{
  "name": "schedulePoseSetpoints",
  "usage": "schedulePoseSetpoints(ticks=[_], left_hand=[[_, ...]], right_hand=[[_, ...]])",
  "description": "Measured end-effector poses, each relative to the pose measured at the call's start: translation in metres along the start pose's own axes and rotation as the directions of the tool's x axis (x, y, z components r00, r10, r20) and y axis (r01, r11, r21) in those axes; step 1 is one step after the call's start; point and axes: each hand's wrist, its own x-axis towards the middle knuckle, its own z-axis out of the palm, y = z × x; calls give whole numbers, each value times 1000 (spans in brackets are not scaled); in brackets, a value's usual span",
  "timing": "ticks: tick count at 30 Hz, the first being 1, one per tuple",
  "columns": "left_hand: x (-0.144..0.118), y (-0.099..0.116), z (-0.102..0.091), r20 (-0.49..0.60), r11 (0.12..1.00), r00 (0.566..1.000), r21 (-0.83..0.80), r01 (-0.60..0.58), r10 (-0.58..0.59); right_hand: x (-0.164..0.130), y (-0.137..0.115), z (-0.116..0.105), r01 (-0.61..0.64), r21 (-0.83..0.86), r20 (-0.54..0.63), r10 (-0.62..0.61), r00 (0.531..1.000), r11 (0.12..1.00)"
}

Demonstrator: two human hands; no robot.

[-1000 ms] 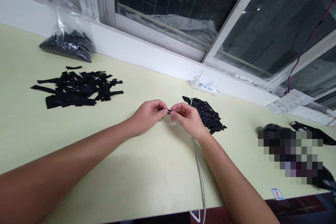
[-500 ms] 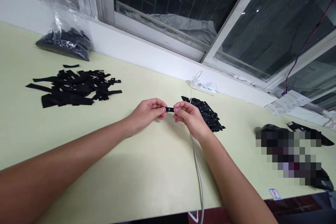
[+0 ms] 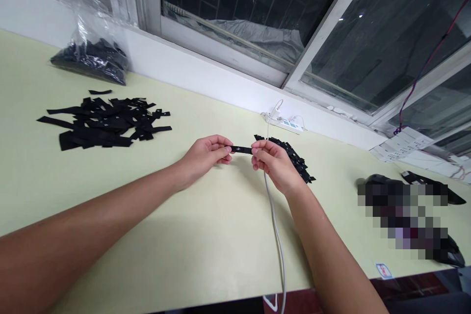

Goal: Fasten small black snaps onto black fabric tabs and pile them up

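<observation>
The black label strip [image 3: 241, 149] is held flat and taut just above the tabletop [image 3: 206, 235] — your left hand [image 3: 204, 156] pinches one end and your right hand [image 3: 276, 164] pinches the other, both closed on it, which keeps its small white mark facing up at you. Just behind the right hand lies a heap of small folded labels [image 3: 294, 157], within easy reach, with a white cable [image 3: 275, 225] running under that wrist. Well apart to the left lie the loose flat strips [image 3: 103, 122] and a plastic bag [image 3: 90, 49] of more — separate piles keep the two kinds apart.
</observation>
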Motion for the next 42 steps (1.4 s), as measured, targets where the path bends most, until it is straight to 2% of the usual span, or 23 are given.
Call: schedulePoseSetpoints(ticks=[3,5,7,9,11,14,21,24,26,27,28,30,31,32,34,35,36,37,39,42], left_hand=[[1,0,-1,-30,999,999,32,-12,13],[2,0,-3,-70,998,997,52,-24,28],[3,0,-4,-99,998,995,62,-26,32],[3,0,-5,-107,997,994,70,-18,26],[3,-1,-5,-99,996,995,85,-12,21],[3,-1,-6,-88,994,996,106,-7,16],[4,-3,-7,-81,993,997,122,-5,15],[4,-5,-5,-82,983,995,182,-34,50],[4,-4,-7,-83,932,986,347,-104,141],[5,-2,-10,-66,868,975,471,-158,214],[7,1,-15,-37,768,955,604,-213,294],[12,8,-31,48,495,894,819,-291,446],[14,12,-42,47,378,861,885,-271,507],[17,16,-54,-1,306,835,931,-201,550],[22,22,-79,-128,241,824,971,-11,551],[23,23,-90,-174,232,845,971,61,506],[25,23,-99,-266,271,848,951,152,458],[26,22,-107,-305,320,854,931,175,421],[27,20,-116,-293,386,861,914,125,415],[29,17,-120,-247,415,871,908,55,424]], right_hand=[[4,-3,-20,2,-89,-53,-6,999,996],[9,-1,-44,-28,-253,-113,-1,994,967],[15,4,-70,-102,-467,-267,-31,963,879],[20,11,-93,-203,-587,-384,-49,922,783],[23,16,-108,-272,-648,-456,-77,886,712],[25,20,-116,-323,-692,-515,-127,848,646],[24,19,-118,-400,-698,-601,-182,778,594],[23,18,-113,-361,-720,-614,-302,729,593],[24,18,-102,-284,-750,-588,-406,699,597],[24,19,-94,-234,-768,-560,-448,697,597],[24,21,-85,-177,-787,-518,-477,710,591],[24,26,-66,-64,-823,-408,-509,758,565],[24,29,-57,-13,-835,-349,-512,785,549],[23,31,-50,29,-843,-298,-511,806,537],[23,36,-40,84,-848,-228,-504,833,523],[23,37,-38,99,-847,-208,-499,841,521],[22,38,-37,108,-845,-198,-495,846,523],[22,38,-37,111,-842,-195,-489,850,528],[21,37,-39,105,-832,-202,-475,857,544],[21,35,-41,92,-821,-219,-460,861,564]])
